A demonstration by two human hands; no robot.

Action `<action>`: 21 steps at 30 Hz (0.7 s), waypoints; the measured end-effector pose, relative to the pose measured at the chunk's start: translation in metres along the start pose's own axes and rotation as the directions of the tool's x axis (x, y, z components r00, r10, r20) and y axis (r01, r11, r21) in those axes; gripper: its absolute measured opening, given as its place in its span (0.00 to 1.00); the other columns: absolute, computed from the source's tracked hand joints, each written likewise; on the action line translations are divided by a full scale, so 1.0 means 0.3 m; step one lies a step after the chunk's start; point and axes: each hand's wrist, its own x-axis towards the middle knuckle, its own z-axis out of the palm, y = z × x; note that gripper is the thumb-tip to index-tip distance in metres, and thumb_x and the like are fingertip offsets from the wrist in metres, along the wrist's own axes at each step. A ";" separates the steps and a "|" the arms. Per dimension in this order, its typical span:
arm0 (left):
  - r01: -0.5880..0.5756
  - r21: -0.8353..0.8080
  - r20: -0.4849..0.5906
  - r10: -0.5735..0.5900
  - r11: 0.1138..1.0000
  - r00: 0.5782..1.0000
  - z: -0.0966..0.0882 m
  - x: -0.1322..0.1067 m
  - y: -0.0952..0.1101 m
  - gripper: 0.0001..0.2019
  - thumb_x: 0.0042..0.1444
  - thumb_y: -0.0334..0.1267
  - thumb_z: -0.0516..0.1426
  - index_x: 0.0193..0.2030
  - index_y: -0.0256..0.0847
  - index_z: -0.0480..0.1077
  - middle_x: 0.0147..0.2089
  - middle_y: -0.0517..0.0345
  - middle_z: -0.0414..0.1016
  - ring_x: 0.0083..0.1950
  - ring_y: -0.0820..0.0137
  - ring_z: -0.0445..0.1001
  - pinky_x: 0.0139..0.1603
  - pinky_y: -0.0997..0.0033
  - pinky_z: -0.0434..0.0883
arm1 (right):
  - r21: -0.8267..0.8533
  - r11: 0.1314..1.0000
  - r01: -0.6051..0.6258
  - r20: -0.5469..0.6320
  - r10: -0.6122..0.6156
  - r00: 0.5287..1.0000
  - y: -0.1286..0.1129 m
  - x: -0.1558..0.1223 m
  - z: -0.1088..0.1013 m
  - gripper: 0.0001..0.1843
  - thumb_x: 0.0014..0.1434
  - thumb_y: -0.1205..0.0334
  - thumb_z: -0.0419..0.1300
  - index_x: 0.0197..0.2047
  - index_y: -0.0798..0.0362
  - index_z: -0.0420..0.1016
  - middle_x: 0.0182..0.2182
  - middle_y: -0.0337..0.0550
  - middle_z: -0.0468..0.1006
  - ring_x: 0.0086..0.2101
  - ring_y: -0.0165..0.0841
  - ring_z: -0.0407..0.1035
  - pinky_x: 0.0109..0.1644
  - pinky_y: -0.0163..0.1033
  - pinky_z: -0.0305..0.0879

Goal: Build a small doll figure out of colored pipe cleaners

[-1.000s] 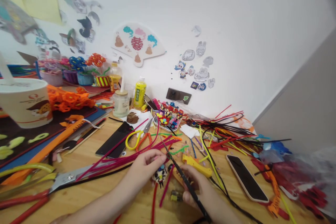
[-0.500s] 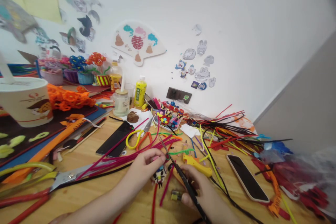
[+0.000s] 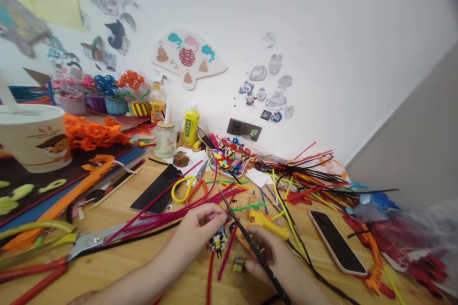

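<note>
1. At upper left, a paper cup (image 3: 32, 140) stood beside a heap of orange pipe-cleaner flowers (image 3: 96, 134), with potted flowers (image 3: 116, 95) behind them.
2. At lower left, large scissors (image 3: 96, 242) lay on the desk (image 3: 125, 269), their metal blades pointing toward a bundle of magenta pipe cleaners (image 3: 161, 214).
3. Above that bundle, left of center, were a jar (image 3: 165, 142), a black phone (image 3: 156, 189), and yellow-handled scissors (image 3: 183, 188).
4. At lower center, the left hand (image 3: 198, 233) had its fingers (image 3: 218, 214) pinched together, but what they gripped was hidden. It was close to the right hand, though the two were not touching.
5. A small pipe-cleaner figure (image 3: 217, 242) with round eyes lay on the desk just below the left hand, between the two hands.
6. The right hand (image 3: 265, 252) was clamped on a black rod (image 3: 255, 248), whose tip reached the left fingertips.
7. Just beyond the right hand lay a yellow glue gun (image 3: 268, 231).
8. At far right were a pale-edged phone (image 3: 336, 243) and a tangled heap of pipe cleaners (image 3: 311, 177).
9. The rod's tip could slip and jab the left fingers if the pinch loosened. Loose stems could also snag the figure and drag it out of place.
</note>
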 end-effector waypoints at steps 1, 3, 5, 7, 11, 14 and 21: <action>-0.006 0.000 -0.006 0.006 1.000 1.000 0.000 0.001 -0.002 0.12 0.41 0.45 0.57 0.22 0.38 0.67 0.20 0.66 0.61 0.24 0.73 0.59 0.26 0.75 0.56 | 0.013 1.000 0.011 0.010 -0.012 1.000 0.003 -0.001 0.001 0.26 0.45 0.51 0.63 0.46 0.55 0.69 0.35 0.48 0.74 0.42 0.43 0.67 0.45 0.43 0.64; -0.012 0.000 -0.019 0.012 1.000 1.000 0.000 0.004 -0.006 0.11 0.41 0.45 0.58 0.21 0.38 0.67 0.19 0.66 0.61 0.24 0.73 0.59 0.25 0.75 0.56 | 0.030 0.999 0.035 0.027 -0.035 0.999 0.012 -0.004 0.001 0.28 0.46 0.47 0.62 0.47 0.53 0.69 0.33 0.47 0.73 0.40 0.42 0.68 0.44 0.43 0.65; -0.018 0.001 -0.027 0.018 1.000 0.999 0.000 0.005 -0.009 0.11 0.41 0.45 0.58 0.21 0.38 0.67 0.19 0.66 0.61 0.24 0.73 0.59 0.25 0.75 0.56 | 0.040 0.998 0.056 0.030 -0.057 0.998 0.022 -0.005 0.002 0.31 0.46 0.44 0.61 0.49 0.53 0.67 0.33 0.46 0.72 0.39 0.42 0.68 0.43 0.43 0.65; -0.021 0.002 -0.023 0.021 1.000 1.000 0.000 0.005 -0.010 0.11 0.42 0.45 0.58 0.21 0.38 0.67 0.19 0.66 0.61 0.24 0.73 0.59 0.25 0.75 0.57 | 0.047 0.996 0.075 0.018 -0.076 0.997 0.030 -0.003 0.003 0.33 0.46 0.41 0.61 0.49 0.54 0.67 0.33 0.46 0.72 0.39 0.41 0.67 0.44 0.43 0.64; -0.019 -0.006 -0.009 0.019 1.000 1.000 0.000 0.002 -0.009 0.11 0.43 0.45 0.57 0.22 0.38 0.67 0.20 0.65 0.62 0.25 0.73 0.60 0.26 0.75 0.57 | 0.069 0.991 0.116 0.002 -0.116 0.993 0.035 0.005 0.006 0.32 0.45 0.40 0.61 0.47 0.55 0.69 0.31 0.45 0.71 0.39 0.42 0.67 0.48 0.45 0.62; -0.018 -0.019 -0.009 0.017 1.000 1.000 0.000 -0.001 -0.011 0.11 0.43 0.45 0.57 0.23 0.38 0.67 0.20 0.66 0.60 0.24 0.74 0.58 0.25 0.76 0.56 | 0.060 0.993 0.101 -0.025 -0.100 0.995 0.041 0.009 0.009 0.30 0.44 0.43 0.63 0.45 0.55 0.70 0.32 0.46 0.72 0.40 0.43 0.67 0.48 0.45 0.62; -0.031 -0.013 -0.026 0.031 0.999 0.999 -0.001 0.000 -0.008 0.12 0.42 0.46 0.57 0.23 0.38 0.68 0.20 0.67 0.59 0.24 0.74 0.57 0.25 0.76 0.55 | 0.049 0.996 0.069 -0.062 -0.066 0.996 0.051 0.013 0.022 0.33 0.42 0.41 0.63 0.45 0.56 0.69 0.39 0.50 0.73 0.39 0.43 0.68 0.44 0.43 0.65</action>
